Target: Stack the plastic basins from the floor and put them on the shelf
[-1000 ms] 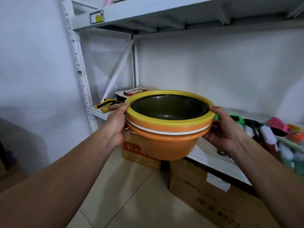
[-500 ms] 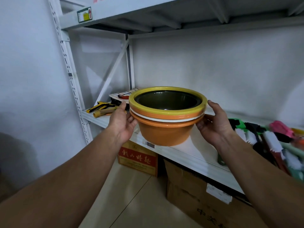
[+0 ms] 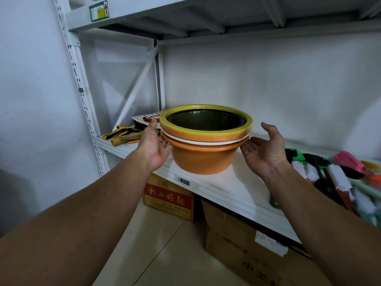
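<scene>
The stack of plastic basins stands upright on the white shelf, near its front edge. An orange basin is outermost, a white rim shows between orange ones, and a yellow-rimmed basin with a dark inside sits on top. My left hand is on the stack's left side, thumb by the yellow rim and fingers under the orange rim. My right hand is at the right side, palm up and fingers spread, its fingertips just at the rim.
Yellow-handled tools and a flat pack lie on the shelf to the left. Brushes are piled on its right end. An upper shelf hangs overhead. Cardboard boxes sit on the floor below.
The stack went forward and down from mid-air onto the shelf. My right hand has let go of the rim and opened; my left hand stays on it.
</scene>
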